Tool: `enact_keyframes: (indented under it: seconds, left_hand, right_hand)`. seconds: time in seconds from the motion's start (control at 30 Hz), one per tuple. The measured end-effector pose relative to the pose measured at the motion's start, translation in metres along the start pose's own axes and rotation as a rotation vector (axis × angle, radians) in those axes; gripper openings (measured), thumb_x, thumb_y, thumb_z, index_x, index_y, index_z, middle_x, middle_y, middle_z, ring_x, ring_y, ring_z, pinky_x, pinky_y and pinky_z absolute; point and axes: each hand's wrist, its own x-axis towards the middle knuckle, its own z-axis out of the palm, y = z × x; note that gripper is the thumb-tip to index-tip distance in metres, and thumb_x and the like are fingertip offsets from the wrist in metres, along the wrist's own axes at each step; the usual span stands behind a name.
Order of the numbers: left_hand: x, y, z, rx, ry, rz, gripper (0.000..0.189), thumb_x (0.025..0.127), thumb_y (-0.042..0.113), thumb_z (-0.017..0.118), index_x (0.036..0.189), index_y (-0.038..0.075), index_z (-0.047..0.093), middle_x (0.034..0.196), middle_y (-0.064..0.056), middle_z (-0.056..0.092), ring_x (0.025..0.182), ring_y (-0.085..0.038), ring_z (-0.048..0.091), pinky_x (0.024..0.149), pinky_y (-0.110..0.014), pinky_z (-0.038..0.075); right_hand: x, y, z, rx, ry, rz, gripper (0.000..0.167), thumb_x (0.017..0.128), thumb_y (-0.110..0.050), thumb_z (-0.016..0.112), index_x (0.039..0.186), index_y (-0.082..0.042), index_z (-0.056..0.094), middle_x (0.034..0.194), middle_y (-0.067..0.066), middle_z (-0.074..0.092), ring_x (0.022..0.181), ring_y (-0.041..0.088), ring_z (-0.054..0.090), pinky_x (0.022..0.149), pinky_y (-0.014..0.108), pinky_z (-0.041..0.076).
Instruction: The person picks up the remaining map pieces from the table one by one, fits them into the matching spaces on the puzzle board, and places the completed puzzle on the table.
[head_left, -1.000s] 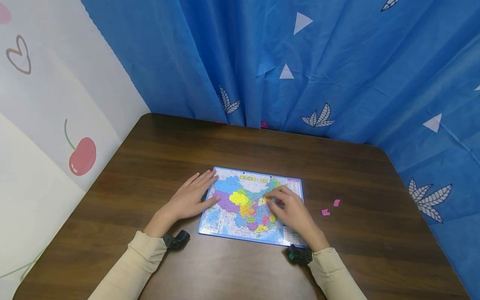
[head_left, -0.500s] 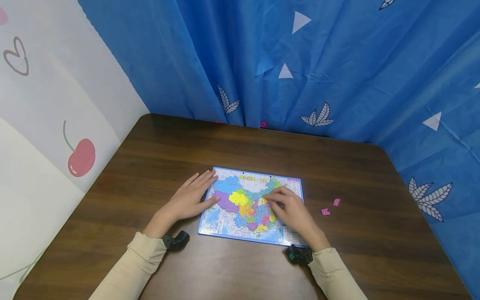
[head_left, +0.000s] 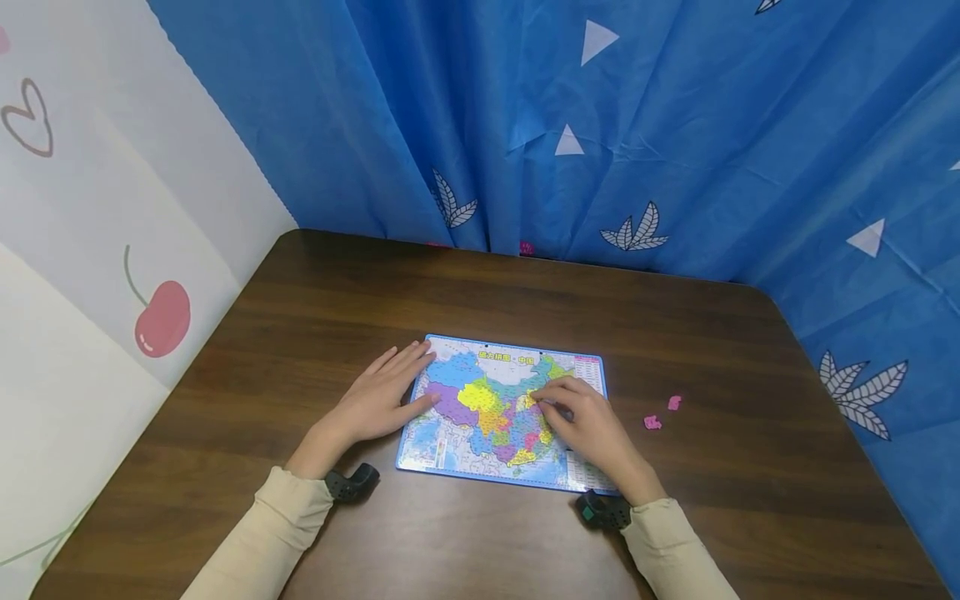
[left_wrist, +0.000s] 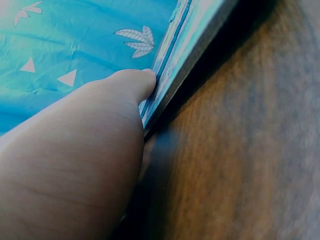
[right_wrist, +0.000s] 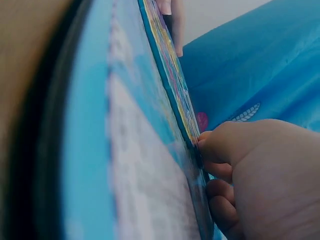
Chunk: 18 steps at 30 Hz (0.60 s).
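Note:
A map puzzle board point(head_left: 468, 467) with a blue border lies on the table, covered with many-coloured pieces. My left hand point(head_left: 384, 402) rests flat with spread fingers over its left edge; in the left wrist view the thumb point(left_wrist: 142, 82) touches the board's surface. Over the right half of the map, the right hand point(head_left: 583, 417) pinches a small yellow puzzle piece point(head_left: 529, 400) between thumb and index finger, beside a pale patch of the map. The right wrist view has those fingertips point(right_wrist: 207, 145) right at the puzzle's surface, the piece mostly hidden.
Two loose pink puzzle pieces, one nearer point(head_left: 652, 422) and one farther point(head_left: 674, 402), lie on the brown wooden table point(head_left: 360, 283) right of the board. A blue curtain point(head_left: 495, 125) hangs along the back and right, a white one point(head_left: 90, 192) on the left.
The right fingertips have shifted very slightly with the yellow puzzle piece over the same spot of the map. The left hand and the board have stayed in place.

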Motion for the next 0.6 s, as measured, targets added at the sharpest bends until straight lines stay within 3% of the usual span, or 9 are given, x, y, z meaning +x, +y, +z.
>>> enact_keyframes:
  seconds: [0.3, 0.6]
  left_hand:
    - [-0.0012, 0.0015, -0.001, 0.003, 0.003, 0.004, 0.077, 0.101, 0.059, 0.052, 0.161, 0.013, 0.037, 0.171, -0.005, 0.025, 0.16, -0.024, 0.018, 0.13, -0.048, 0.011]
    - [-0.0002, 0.0002, 0.0, 0.003, 0.0, 0.001, 0.077, 0.101, 0.059, 0.052, 0.161, 0.014, 0.036, 0.171, -0.004, 0.024, 0.16, -0.023, 0.017, 0.131, -0.047, 0.01]
  right_hand:
    - [-0.0054, 0.0073, -0.0025, 0.074, 0.064, 0.006, 0.024, 0.093, -0.014, 0.078, 0.117, -0.018, 0.077, 0.114, -0.005, 0.073, 0.093, 0.007, 0.068, 0.081, 0.03, 0.062]
    - [-0.008, 0.0076, -0.008, 0.05, 0.094, -0.009, 0.023, 0.092, -0.012, 0.078, 0.115, -0.015, 0.077, 0.11, -0.003, 0.073, 0.093, 0.009, 0.068, 0.079, 0.031, 0.062]
